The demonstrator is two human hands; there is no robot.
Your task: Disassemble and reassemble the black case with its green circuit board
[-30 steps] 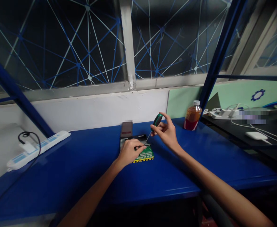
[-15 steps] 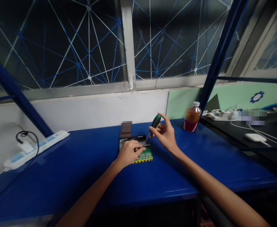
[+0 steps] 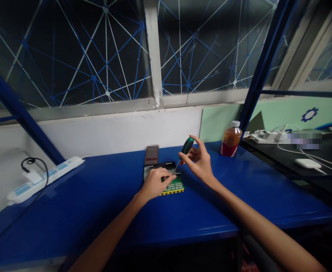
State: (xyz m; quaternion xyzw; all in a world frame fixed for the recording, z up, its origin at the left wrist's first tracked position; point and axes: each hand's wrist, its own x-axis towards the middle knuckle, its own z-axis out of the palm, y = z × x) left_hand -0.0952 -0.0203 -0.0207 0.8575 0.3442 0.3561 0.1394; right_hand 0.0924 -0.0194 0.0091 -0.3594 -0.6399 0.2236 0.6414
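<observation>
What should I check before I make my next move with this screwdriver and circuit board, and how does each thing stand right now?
1. Right hand gripping the screwdriver by its handle: ok.
2. Shaft aimed at the circuit board: ok, it slants down toward the board's far edge.
3. Tip seated: cannot tell, the lower end is too small and partly hidden by fingers.
4. Left hand clear of the tip: not ok, its fingers are right by the shaft's lower end.
5. Bottle capped and apart from the board: ok.
6. Power strip apart from the board: ok, it lies off to the left.
</observation>
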